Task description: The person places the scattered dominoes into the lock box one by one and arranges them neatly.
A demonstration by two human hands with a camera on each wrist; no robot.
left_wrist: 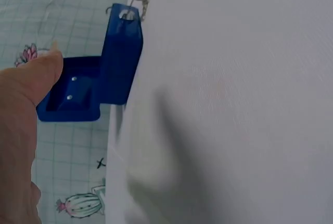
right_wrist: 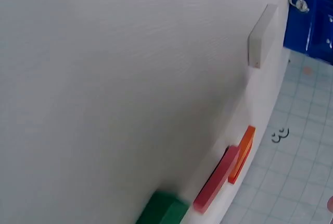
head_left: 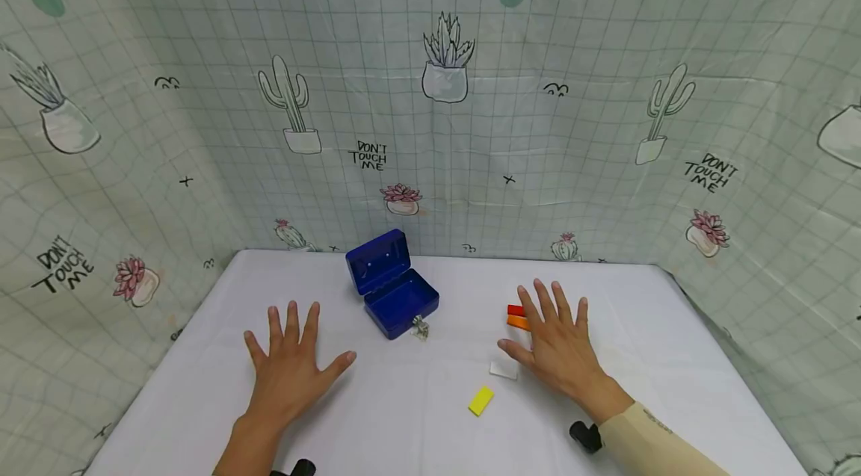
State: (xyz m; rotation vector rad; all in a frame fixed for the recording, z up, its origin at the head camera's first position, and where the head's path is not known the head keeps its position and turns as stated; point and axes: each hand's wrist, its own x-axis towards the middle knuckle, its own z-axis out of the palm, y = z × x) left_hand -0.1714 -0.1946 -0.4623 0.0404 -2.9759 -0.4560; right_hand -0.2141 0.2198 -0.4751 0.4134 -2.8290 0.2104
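Observation:
My left hand (head_left: pixel 288 375) is spread above the white table, left of a blue metal cash box (head_left: pixel 402 304), and holds nothing. The box's lid stands raised, and keys (head_left: pixel 420 327) hang at its front. In the left wrist view my thumb (left_wrist: pixel 44 75) overlaps the lid without visible contact. With fingers fanned out, my right hand (head_left: pixel 557 345) is over several small blocks, holding nothing. Beside it lie a red block (head_left: pixel 516 310), an orange block (head_left: pixel 519 323) and a white block (head_left: pixel 504 371). A green block (right_wrist: pixel 162 208) shows only in the right wrist view.
A yellow block (head_left: pixel 480 401) lies nearer the front, left of my right hand. The white tablecloth (head_left: pixel 403 416) covers the table. Behind and at both sides hangs a gridded curtain (head_left: pixel 363 87) printed with cacti. Black devices (head_left: pixel 586 436) sit at both wrists.

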